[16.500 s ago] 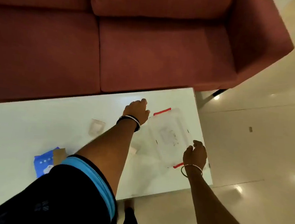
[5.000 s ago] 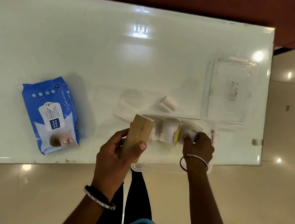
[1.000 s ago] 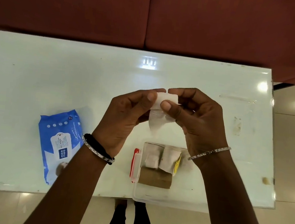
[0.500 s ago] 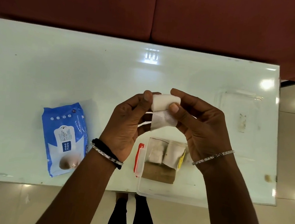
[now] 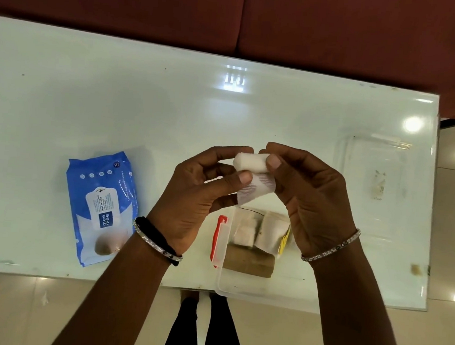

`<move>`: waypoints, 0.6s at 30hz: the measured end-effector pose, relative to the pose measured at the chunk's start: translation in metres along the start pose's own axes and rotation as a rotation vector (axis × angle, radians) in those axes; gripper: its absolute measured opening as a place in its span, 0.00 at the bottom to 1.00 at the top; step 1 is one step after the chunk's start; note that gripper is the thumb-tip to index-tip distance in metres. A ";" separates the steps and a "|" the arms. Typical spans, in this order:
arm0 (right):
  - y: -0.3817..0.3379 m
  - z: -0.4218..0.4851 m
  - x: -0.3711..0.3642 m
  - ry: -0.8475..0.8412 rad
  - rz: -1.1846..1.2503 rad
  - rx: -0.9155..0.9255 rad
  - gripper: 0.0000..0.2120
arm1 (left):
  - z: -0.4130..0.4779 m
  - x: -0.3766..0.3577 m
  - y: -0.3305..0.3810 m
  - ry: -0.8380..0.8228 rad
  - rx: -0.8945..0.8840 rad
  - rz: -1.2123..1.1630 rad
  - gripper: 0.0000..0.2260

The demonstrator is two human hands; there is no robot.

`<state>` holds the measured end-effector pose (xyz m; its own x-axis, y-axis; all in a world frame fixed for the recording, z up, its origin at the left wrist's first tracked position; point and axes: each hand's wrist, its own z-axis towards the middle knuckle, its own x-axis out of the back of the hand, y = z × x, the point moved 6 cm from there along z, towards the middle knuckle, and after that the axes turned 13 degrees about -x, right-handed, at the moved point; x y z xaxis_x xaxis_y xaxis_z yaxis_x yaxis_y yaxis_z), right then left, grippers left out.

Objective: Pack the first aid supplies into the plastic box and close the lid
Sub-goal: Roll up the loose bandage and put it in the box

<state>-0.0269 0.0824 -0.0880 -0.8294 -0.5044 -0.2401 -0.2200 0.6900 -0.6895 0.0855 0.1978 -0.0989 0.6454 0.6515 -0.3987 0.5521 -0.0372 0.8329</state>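
Note:
My left hand (image 5: pixel 191 196) and my right hand (image 5: pixel 311 201) together hold a white gauze roll (image 5: pixel 251 165) above the table, its loose end (image 5: pixel 255 191) hanging down between my thumbs. Below them the clear plastic box (image 5: pixel 238 289) with a red latch (image 5: pixel 218 237) sits at the table's near edge. Inside lie a brown bandage roll (image 5: pixel 248 262), white gauze pieces (image 5: pixel 254 229) and a yellow-edged packet (image 5: pixel 285 240). The clear lid (image 5: pixel 371 185) lies flat on the table to the right.
A blue pack of wet wipes (image 5: pixel 102 205) lies on the white glass table (image 5: pixel 89 105) to the left. A dark red sofa (image 5: pixel 234 13) runs along the far side. Beige floor and my legs (image 5: pixel 204 330) show below the near edge.
Both hands have kept turning the gauze roll; the loose end is a little shorter and the left thumb now presses on it. The view has shifted slightly.

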 end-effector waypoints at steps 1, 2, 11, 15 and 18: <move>0.000 -0.001 0.000 0.013 -0.032 0.021 0.15 | -0.001 0.000 -0.001 -0.015 0.023 -0.018 0.20; -0.001 -0.002 0.000 0.016 -0.057 0.044 0.15 | -0.002 0.001 -0.001 -0.022 0.048 -0.036 0.19; 0.005 -0.008 -0.012 -0.049 -0.106 0.009 0.19 | -0.002 0.011 0.004 0.018 0.005 0.058 0.16; 0.010 -0.008 -0.012 -0.011 -0.153 -0.013 0.16 | -0.006 0.015 0.001 -0.038 -0.007 0.071 0.17; 0.011 -0.009 -0.012 -0.031 -0.198 0.027 0.14 | -0.009 0.019 -0.003 -0.023 0.063 0.011 0.21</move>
<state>-0.0241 0.1010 -0.0869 -0.7551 -0.6449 -0.1180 -0.3635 0.5616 -0.7432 0.0915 0.2174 -0.1055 0.6634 0.6331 -0.3988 0.5763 -0.0925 0.8120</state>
